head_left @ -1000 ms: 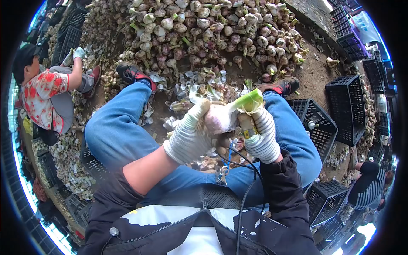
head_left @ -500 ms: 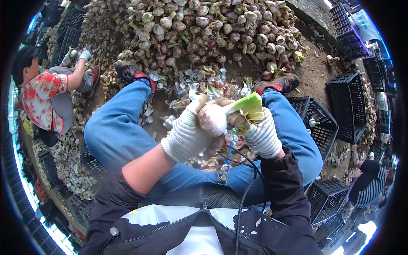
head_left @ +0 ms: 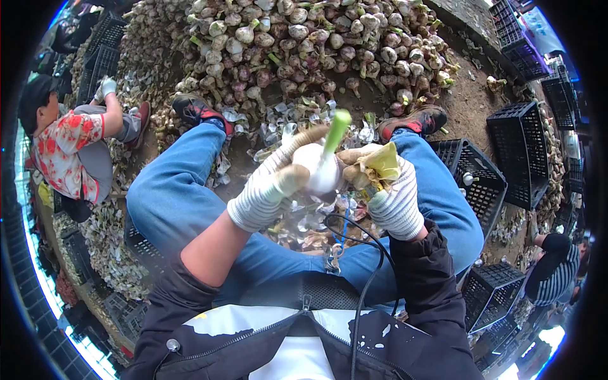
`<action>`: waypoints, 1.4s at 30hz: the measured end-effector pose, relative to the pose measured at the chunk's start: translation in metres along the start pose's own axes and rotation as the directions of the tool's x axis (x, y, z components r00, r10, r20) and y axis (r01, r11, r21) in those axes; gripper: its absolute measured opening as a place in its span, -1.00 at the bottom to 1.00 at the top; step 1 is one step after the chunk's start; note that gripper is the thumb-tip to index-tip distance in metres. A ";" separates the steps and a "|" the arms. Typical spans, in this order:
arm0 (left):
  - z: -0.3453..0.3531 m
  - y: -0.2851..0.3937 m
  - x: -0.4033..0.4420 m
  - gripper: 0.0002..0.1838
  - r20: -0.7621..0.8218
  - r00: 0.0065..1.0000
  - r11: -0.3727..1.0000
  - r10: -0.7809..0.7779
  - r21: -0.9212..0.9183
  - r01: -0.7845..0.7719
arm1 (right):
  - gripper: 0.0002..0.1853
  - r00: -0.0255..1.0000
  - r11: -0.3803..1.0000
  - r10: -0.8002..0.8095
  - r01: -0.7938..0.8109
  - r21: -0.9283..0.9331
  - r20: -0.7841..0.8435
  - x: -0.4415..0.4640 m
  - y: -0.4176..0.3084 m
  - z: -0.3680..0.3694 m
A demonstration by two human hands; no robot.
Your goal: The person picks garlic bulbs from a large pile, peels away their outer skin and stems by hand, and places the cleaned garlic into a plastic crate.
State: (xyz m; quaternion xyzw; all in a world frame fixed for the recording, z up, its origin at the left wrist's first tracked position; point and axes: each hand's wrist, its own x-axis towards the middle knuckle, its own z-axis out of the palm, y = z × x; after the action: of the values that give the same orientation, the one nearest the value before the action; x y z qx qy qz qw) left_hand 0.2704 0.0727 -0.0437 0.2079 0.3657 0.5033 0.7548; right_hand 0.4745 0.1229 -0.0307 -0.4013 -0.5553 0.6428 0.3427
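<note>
A white garlic bulb (head_left: 316, 170) with a green stem pointing up sits in my left hand (head_left: 266, 190), its gloved fingers and thumb wrapped round it. My right hand (head_left: 398, 196), also in a striped knit glove, is closed on a strip of yellowish garlic husk (head_left: 382, 162). The fingertips of this hand are at the bulb's right side; whether they touch it I cannot tell. Whatever else lies inside the right palm is hidden. Below both hands, loose garlic skins (head_left: 304, 221) litter the ground between my legs.
A large heap of garlic (head_left: 304, 50) lies beyond my feet. Black plastic crates (head_left: 472, 180) stand at my right, one holding a bulb. A person in a flowered shirt (head_left: 66, 142) sits at the left; another in stripes (head_left: 552, 272) is at the right. A black cable (head_left: 364, 291) hangs across my lap.
The bulb has turned so its stem points up instead of right. My right hand has drawn the yellowish husk away from the stem. The person at left has shifted their hands.
</note>
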 end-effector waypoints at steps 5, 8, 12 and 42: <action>0.000 -0.019 0.011 -0.09 -0.187 0.934 0.861 0.303 0.475 -0.184 | -0.93 0.984 0.962 -0.146 0.165 -0.218 0.102 -0.003 0.017 0.009; 0.011 -0.007 0.007 -0.40 -0.305 0.915 0.916 0.265 0.375 -0.140 | -0.89 0.987 0.971 -0.156 0.158 -0.180 0.028 -0.002 0.014 0.014; 0.005 -0.003 0.002 -0.41 -0.207 0.949 0.900 0.238 0.414 -0.136 | -0.84 0.977 0.964 -0.197 0.178 -0.199 -0.080 0.002 0.020 0.006; -0.032 0.017 0.009 -0.45 -0.355 0.905 0.800 0.235 -0.459 -0.387 | -0.51 0.949 0.862 0.148 -0.262 0.434 0.280 0.007 0.045 -0.032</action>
State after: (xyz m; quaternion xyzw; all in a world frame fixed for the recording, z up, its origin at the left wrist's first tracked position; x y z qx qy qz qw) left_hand 0.2380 0.0861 -0.0554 -0.0191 0.2797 0.7252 0.6289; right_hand 0.4999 0.1365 -0.0779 -0.2847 -0.3753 0.8333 0.2893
